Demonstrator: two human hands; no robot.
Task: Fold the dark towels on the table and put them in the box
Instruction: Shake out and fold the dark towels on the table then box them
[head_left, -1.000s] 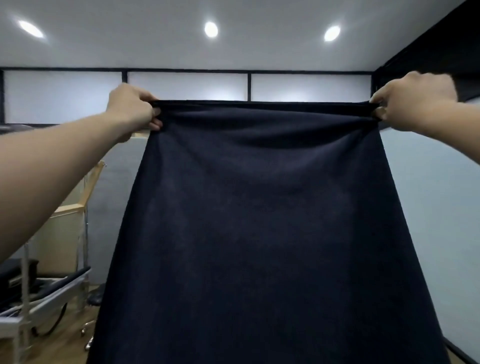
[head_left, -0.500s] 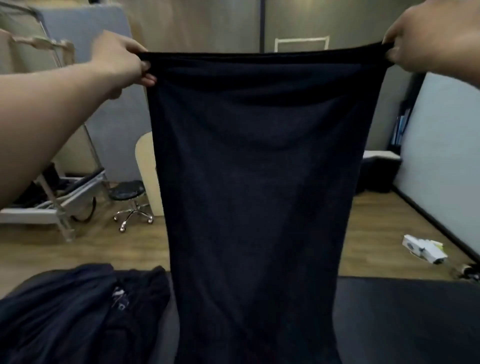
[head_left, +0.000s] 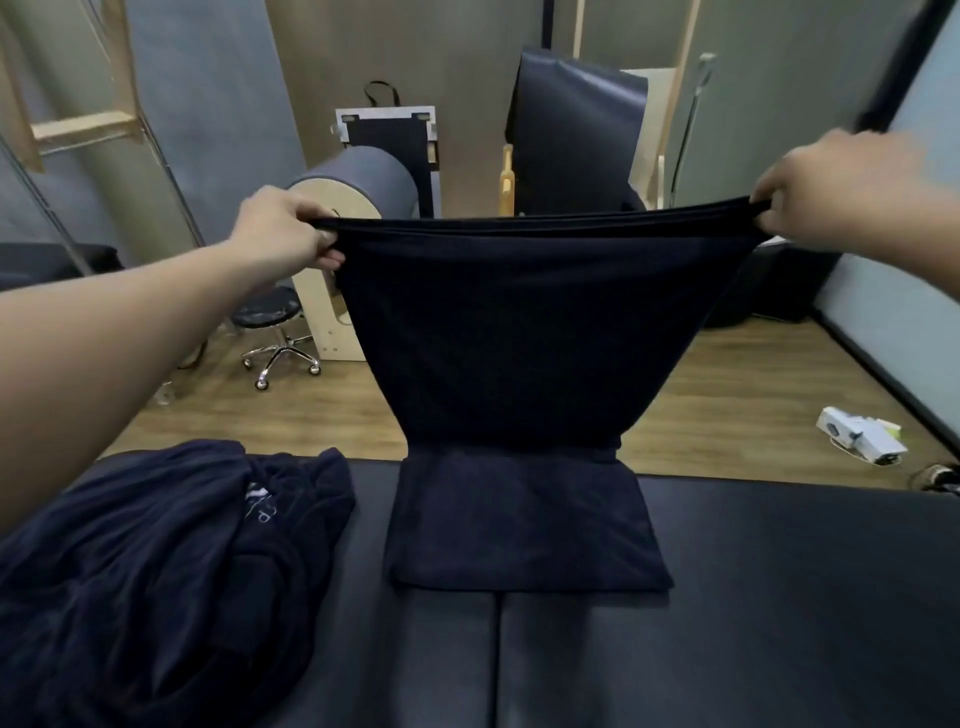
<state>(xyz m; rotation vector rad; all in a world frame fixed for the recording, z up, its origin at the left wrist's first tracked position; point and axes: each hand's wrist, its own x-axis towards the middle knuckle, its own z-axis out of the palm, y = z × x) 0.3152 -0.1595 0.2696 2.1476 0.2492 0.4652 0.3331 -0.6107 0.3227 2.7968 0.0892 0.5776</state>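
Firmly, hands (head_left: 283, 231) (head_left: 826, 195) around towel (head_left: 519, 338) corners.

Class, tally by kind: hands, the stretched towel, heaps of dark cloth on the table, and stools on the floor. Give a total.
Hands: 2 (left hand, right hand)
Stretched towel: 1
Heap of dark cloth: 1
Stool: 1
Total: 5

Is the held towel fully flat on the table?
No. The towel lies partly on the table; left hand and right hand hold its top up.
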